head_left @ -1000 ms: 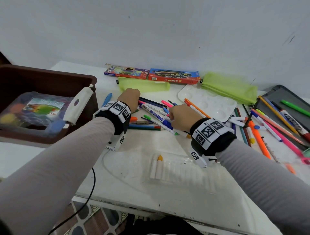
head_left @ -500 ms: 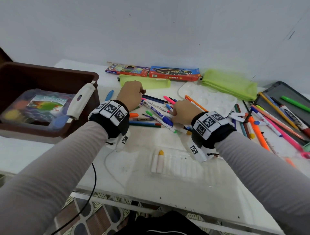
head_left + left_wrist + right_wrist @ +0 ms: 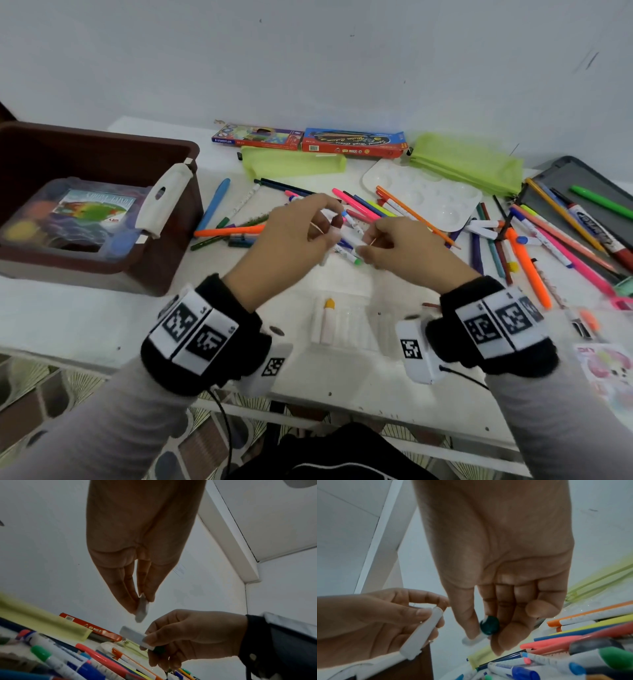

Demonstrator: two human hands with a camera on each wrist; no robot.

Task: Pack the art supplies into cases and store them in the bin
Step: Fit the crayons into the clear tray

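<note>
Markers, short white plastic ones: one (image 3: 329, 240) pinched in left hand (image 3: 291, 240), green-capped one (image 3: 354, 255) pinched in right hand (image 3: 407, 250); lifted off worktop (image 3: 85, 318) since a second ago; ready for clear case (image 3: 346, 325).

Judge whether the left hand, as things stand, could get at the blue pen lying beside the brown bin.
Probably not at once: the left hand is pinching a white marker. The blue pen lies uncovered on the table, so the path looks free once the hand lets go.

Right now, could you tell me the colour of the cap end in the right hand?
Dark green cap end, clearest in the right wrist view.
</note>
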